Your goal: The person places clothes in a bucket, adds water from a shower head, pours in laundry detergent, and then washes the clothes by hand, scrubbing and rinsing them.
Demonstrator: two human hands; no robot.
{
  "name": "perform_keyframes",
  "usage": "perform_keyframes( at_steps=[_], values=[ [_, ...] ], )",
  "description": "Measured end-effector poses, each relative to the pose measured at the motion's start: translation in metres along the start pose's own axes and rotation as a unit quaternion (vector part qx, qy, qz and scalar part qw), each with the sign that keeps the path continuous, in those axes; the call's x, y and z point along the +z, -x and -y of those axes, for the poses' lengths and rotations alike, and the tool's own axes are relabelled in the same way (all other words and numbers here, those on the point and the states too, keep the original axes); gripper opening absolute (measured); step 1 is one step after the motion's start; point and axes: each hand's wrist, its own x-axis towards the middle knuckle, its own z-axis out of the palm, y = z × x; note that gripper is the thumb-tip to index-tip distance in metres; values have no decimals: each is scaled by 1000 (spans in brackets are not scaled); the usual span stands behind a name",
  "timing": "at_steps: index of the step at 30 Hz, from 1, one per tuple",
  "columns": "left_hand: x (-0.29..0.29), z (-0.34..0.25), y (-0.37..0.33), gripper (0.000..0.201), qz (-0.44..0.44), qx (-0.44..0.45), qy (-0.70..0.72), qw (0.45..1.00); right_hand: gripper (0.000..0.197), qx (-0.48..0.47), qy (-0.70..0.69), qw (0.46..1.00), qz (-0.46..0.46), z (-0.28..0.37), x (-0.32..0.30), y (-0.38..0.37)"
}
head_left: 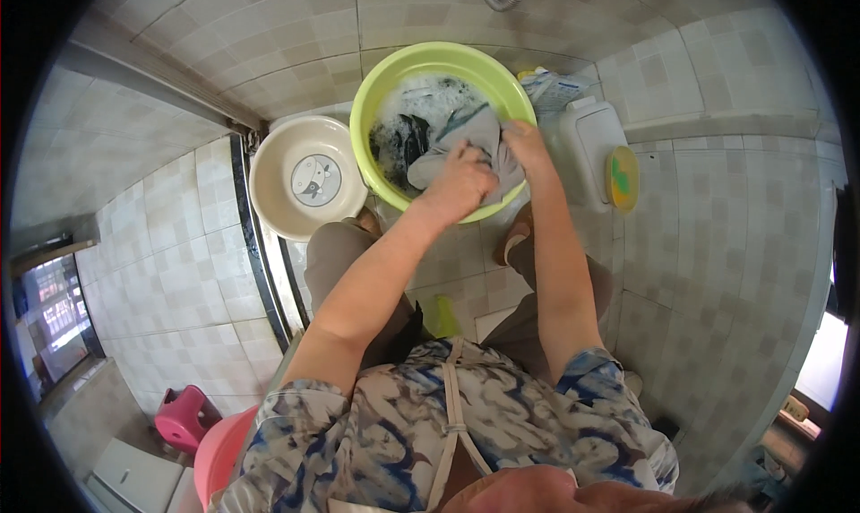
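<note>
The walls (726, 235) are covered in beige and grey tiles. The tiled floor (170, 253) is crossed by a black strip (264, 284). At left, a pink stool (182, 421) and a bright window (55, 311) are seen.

Saw a light-grey cloth (477, 135) with a dark greenish band along its far side, bunched and folded over itself, reaching to the right near rim of a round lime-green tub (360, 123). Just left of it, saw a dark cloth (408, 139), crumpled and partly sunk in foamy water (391, 108) inside the tub.
</note>
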Motion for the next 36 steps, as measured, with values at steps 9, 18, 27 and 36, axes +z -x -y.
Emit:
perform_keyframes(
  at_steps=[9, 18, 27, 36],
  values=[
    [-35, -5, -31, 73, -83, -512, 606, 602, 16, 26, -485, 866, -120, 41, -31, 7],
    [32, 91, -10, 53, -214, -375, 811, 394, 31, -224, 80, 954, -181, 101, 122, 131],
    [2, 25, -55, 31, -250, -461, 752, 400, 52, -93, 207, 936, -268, 60, 58, 11],
    [-42, 27, -70, 32, -248, -502, 724, 403, 54, -53, 199, 958, -202, 78, 68, 26]
  ],
)
